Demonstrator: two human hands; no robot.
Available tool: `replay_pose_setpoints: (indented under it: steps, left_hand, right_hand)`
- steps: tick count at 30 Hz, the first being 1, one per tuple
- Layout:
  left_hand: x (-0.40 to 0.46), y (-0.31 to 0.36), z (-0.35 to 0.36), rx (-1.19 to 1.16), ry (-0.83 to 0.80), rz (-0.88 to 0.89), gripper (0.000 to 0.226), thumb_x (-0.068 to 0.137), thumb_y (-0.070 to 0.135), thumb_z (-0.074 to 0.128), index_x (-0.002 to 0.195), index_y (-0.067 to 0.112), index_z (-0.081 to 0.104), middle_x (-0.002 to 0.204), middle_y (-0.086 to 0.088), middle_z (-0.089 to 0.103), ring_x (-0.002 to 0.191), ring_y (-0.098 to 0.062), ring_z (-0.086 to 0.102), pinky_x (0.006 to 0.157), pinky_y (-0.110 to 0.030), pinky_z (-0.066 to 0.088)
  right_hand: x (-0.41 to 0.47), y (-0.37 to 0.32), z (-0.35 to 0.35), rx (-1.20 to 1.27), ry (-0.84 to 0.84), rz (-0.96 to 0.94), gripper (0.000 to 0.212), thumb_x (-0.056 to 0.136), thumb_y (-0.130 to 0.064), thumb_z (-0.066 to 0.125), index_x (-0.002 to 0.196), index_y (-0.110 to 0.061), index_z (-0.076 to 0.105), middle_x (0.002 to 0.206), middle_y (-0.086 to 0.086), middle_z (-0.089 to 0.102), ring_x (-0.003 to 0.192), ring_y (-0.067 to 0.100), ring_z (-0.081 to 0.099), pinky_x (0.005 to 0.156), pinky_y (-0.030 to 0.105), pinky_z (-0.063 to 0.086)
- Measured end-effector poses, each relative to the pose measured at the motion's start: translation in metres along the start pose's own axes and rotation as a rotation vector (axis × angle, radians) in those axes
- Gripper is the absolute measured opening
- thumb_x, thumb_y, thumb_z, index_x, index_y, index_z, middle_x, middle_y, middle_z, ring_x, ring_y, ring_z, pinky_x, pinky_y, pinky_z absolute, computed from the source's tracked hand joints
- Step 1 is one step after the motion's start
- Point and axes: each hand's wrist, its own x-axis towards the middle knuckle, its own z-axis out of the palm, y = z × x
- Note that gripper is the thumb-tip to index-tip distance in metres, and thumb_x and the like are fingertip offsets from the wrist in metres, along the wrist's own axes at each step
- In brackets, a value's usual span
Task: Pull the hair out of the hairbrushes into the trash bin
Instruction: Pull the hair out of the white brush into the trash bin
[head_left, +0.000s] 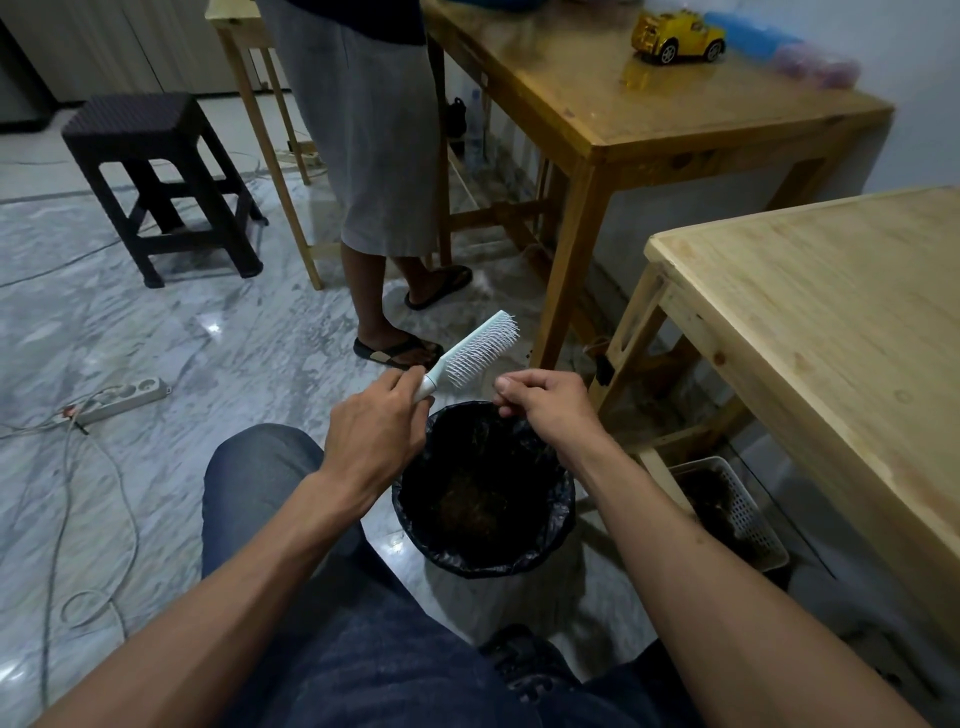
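Observation:
My left hand grips the handle of a pale mint hairbrush, which points up and to the right with its white bristles facing my right hand. No hair shows among the bristles. My right hand hovers just right of the brush over the trash bin, fingers curled with thumb against fingertips; whether it pinches any hair I cannot tell. The bin stands on the floor between my knees, lined with a black bag, with a clump of brownish hair at its bottom.
A white basket with dark contents sits under the light wooden table at right. A person in sandals stands just beyond the bin. A second table holds a yellow toy truck. A dark stool and power strip are at left.

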Motion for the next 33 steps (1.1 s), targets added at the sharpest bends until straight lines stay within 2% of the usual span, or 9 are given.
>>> replay_pose_setpoints:
  steps: [4,9,12,15,20,23,29,31,33]
  left_hand:
    - [-0.001,-0.004,0.002,-0.061,-0.018,-0.038,0.024,0.092,0.025,0.062,0.114,0.015,0.063,0.084,-0.003,0.067,0.060,-0.029,0.059,0.047,-0.033,0.039]
    - [-0.001,-0.005,0.005,-0.032,-0.003,-0.042,0.020,0.091,0.023,0.062,0.108,0.015,0.065,0.082,-0.003,0.068,0.057,-0.029,0.059,0.046,-0.029,0.034]
    - [-0.001,-0.004,0.005,-0.034,-0.007,-0.018,0.021,0.090,0.026,0.062,0.109,0.017,0.065,0.083,0.000,0.068,0.056,-0.026,0.059,0.043,-0.030,0.040]
    - [-0.003,0.001,0.002,-0.073,-0.022,0.006,0.021,0.088,0.025,0.065,0.107,0.017,0.064,0.081,-0.001,0.067,0.057,-0.027,0.060,0.044,-0.035,0.045]
    - [-0.005,-0.002,0.000,-0.337,-0.188,0.047,0.031,0.082,0.021,0.058,0.112,0.015,0.060,0.081,0.011,0.051,0.067,-0.010,0.048,0.059,-0.026,0.038]
    - [-0.005,-0.006,0.002,-0.401,-0.213,0.029,0.033,0.085,0.007,0.058,0.118,0.013,0.060,0.080,0.014,0.049,0.065,-0.005,0.046,0.059,-0.012,0.032]
    - [-0.003,-0.014,0.007,-0.288,-0.241,-0.087,0.024,0.095,0.023,0.054,0.119,0.028,0.055,0.086,0.009,0.058,0.076,-0.022,0.056,0.064,-0.040,0.048]
    - [-0.005,-0.010,0.007,-0.280,-0.265,-0.117,0.025,0.096,0.026,0.052,0.121,0.027,0.055,0.088,0.006,0.062,0.076,-0.021,0.057,0.066,-0.040,0.047]
    - [-0.005,-0.007,0.008,-0.290,-0.249,-0.167,0.025,0.096,0.030,0.052,0.120,0.024,0.057,0.082,0.003,0.063,0.070,-0.019,0.056,0.061,-0.037,0.042]
  right_hand:
    - [-0.005,0.005,-0.009,-0.130,0.014,0.057,0.011,0.095,-0.021,0.074,0.089,-0.015,0.082,0.081,0.000,0.080,0.072,0.009,0.073,0.070,0.021,0.057]
    - [-0.009,-0.002,-0.013,-0.268,-0.064,0.110,0.028,0.100,-0.030,0.063,0.089,-0.013,0.083,0.093,0.004,0.081,0.095,0.020,0.075,0.091,0.032,0.055]
    - [-0.008,0.003,-0.006,-0.398,-0.168,0.106,0.053,0.098,-0.058,0.057,0.130,-0.018,0.069,0.129,0.001,0.068,0.114,0.017,0.066,0.099,0.034,0.048]
    - [-0.005,0.007,0.000,-0.068,-0.272,0.077,0.077,0.092,-0.048,0.072,0.154,-0.016,0.040,0.146,0.002,0.054,0.116,0.019,0.068,0.102,0.041,0.055]
    - [-0.005,0.003,0.006,0.192,-0.261,-0.022,0.017,0.091,-0.016,0.076,0.106,-0.009,0.075,0.091,0.004,0.078,0.073,0.010,0.071,0.073,0.023,0.058]
    - [-0.005,0.003,0.004,0.120,-0.154,-0.058,0.015,0.090,-0.015,0.078,0.097,-0.002,0.079,0.075,0.000,0.074,0.059,0.003,0.062,0.062,0.014,0.055]
    - [-0.006,0.023,-0.008,-0.346,-0.159,-0.033,0.012,0.094,-0.022,0.075,0.093,-0.012,0.081,0.081,0.002,0.080,0.069,0.010,0.072,0.079,0.030,0.061]
    - [-0.005,0.030,-0.010,-0.490,-0.237,0.008,0.018,0.099,-0.017,0.065,0.111,-0.015,0.078,0.092,0.000,0.082,0.080,0.005,0.073,0.082,0.028,0.059]
    - [-0.004,0.031,-0.011,-0.590,-0.322,0.034,0.049,0.095,-0.009,0.058,0.143,-0.021,0.059,0.123,-0.004,0.076,0.112,0.008,0.067,0.094,0.028,0.054]
